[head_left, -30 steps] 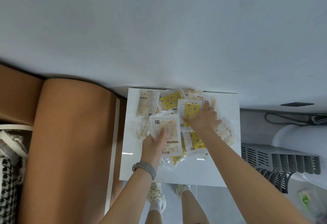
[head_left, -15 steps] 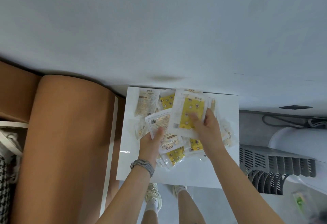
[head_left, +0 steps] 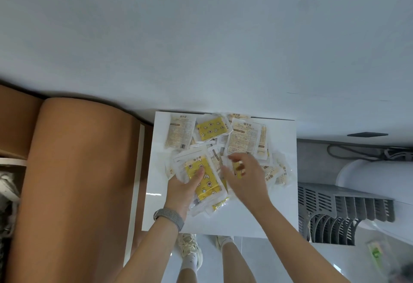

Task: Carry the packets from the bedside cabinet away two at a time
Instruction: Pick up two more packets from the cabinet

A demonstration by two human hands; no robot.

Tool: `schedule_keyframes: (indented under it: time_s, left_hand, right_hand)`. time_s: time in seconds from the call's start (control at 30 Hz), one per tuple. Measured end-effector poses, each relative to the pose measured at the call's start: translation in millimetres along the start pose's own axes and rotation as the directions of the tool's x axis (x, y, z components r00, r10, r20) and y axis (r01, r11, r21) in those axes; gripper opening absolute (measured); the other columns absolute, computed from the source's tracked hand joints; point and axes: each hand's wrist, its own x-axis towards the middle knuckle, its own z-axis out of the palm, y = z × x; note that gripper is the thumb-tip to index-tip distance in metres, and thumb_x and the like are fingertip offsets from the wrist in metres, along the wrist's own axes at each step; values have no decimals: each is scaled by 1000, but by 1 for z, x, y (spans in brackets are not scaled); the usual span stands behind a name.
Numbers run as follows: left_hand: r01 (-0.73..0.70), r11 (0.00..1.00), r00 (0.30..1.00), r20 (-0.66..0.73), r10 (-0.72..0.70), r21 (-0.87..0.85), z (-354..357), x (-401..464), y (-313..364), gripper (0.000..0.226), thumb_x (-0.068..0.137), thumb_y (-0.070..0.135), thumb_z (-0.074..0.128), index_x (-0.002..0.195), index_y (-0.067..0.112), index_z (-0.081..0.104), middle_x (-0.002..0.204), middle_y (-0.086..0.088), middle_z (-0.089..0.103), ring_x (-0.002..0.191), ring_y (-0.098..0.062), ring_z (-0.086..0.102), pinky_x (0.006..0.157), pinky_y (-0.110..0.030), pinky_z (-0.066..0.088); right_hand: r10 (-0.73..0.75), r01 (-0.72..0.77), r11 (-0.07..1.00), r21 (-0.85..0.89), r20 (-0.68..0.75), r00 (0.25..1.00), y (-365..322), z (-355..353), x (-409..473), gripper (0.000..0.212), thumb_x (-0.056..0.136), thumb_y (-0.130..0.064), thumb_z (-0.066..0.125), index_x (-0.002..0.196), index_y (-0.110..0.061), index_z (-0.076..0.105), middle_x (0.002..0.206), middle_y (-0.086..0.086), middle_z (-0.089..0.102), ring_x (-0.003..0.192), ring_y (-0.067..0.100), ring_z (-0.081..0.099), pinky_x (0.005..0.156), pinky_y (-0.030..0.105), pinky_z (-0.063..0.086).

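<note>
Left hand (head_left: 182, 190) grips a yellow packet (head_left: 204, 180) at frame centre; right hand (head_left: 244, 176), fingers loosely spread, reaches over the pile (head_left: 243, 139). Packets look light, limp and slippery; pinch edges.

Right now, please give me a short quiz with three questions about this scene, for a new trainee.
1. True or false: the left hand grips a packet with a yellow patterned face.
2. Where is the right hand? A) above the heap of packets B) on the grey slatted basket C) on the floor
3. Fill in: the left wrist wears a grey ____.

Key: 1 true; 2 A; 3 band. All packets lie on the white cabinet top.
</note>
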Motion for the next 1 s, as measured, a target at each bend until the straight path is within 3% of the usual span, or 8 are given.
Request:
schedule_keyframes:
  time_s: [0.1, 0.23, 0.4, 0.57, 0.73, 0.87, 0.93, 1.0]
  left_hand:
    - [17, 999, 999, -33, -19, -39, -3, 2, -2, 40, 81, 13, 74, 119, 14, 63, 102, -5, 75, 87, -19, 74, 63, -30, 60]
    - [30, 997, 998, -45, -33, -70, -2, 3, -5, 49, 79, 15, 75, 126, 13, 60, 105, -5, 74, 87, -18, 74, 62, -30, 59]
    - [20, 999, 999, -33, -22, -41, -3, 1, -8, 52, 79, 16, 75, 128, 12, 59, 110, -7, 73, 89, -17, 74, 63, -28, 59]
    - [11, 999, 999, -45, -12, -30, -8, 3, -9, 49, 79, 18, 75, 125, 13, 61, 109, -7, 73, 90, -18, 73, 64, -29, 60]
    - [16, 1000, 999, -38, -17, -19, -10, 5, -10, 48, 77, 20, 76, 123, 14, 62, 108, -6, 74, 90, -18, 73, 68, -31, 60]
    - [19, 1000, 998, -53, -20, -7, -14, 6, -11, 47, 78, 21, 76, 122, 14, 62, 106, -6, 74, 88, -18, 74, 66, -30, 60]
    - [15, 1000, 998, -65, -15, 6, -17, 7, -12, 42, 79, 21, 75, 118, 16, 63, 103, -5, 75, 84, -16, 74, 65, -28, 60]
    - [7, 1000, 997, -77, -6, 7, -22, 6, -12, 39, 78, 23, 75, 115, 18, 64, 98, -1, 75, 82, -13, 74, 65, -27, 59]
  right_hand:
    - [157, -198, 967, -158, -237, 959, 22, -5, 8, 54, 80, -36, 75, 126, -20, 51, 118, -3, 53, 112, 20, 49, 94, 35, 45]
    - [318, -339, 842, -421, -121, 940, 36, 7, 5, 99, 68, -56, 79, 145, -23, 26, 137, 6, 35, 127, 28, 36, 103, 40, 38]
    - [298, -332, 790, -516, -150, 943, 41, 15, 8, 102, 73, -56, 75, 149, -24, 16, 129, 9, 40, 117, 27, 44, 99, 35, 41]
    - [333, -359, 833, -421, -138, 933, 44, 7, 14, 113, 73, -30, 83, 152, -28, 2, 118, 10, 57, 111, 28, 52, 89, 40, 48]
    - [326, -328, 941, -87, -42, 944, 46, -2, 1, 109, 74, -15, 82, 153, -28, 9, 90, 0, 63, 76, 16, 60, 66, 29, 50]
    - [358, -363, 906, 218, 61, 932, 33, -8, -22, 27, 73, -22, 84, 97, -18, 70, 84, -4, 73, 85, 21, 71, 67, 25, 55]
    - [438, -426, 779, 460, 85, 895, 19, -11, -26, 9, 79, -18, 79, 81, -20, 71, 77, -4, 74, 81, 21, 71, 68, 29, 55]
    - [495, -449, 490, 747, 185, 849, 5, -11, -17, 4, 87, -18, 71, 90, -19, 70, 86, -1, 75, 86, 21, 70, 79, 39, 56]
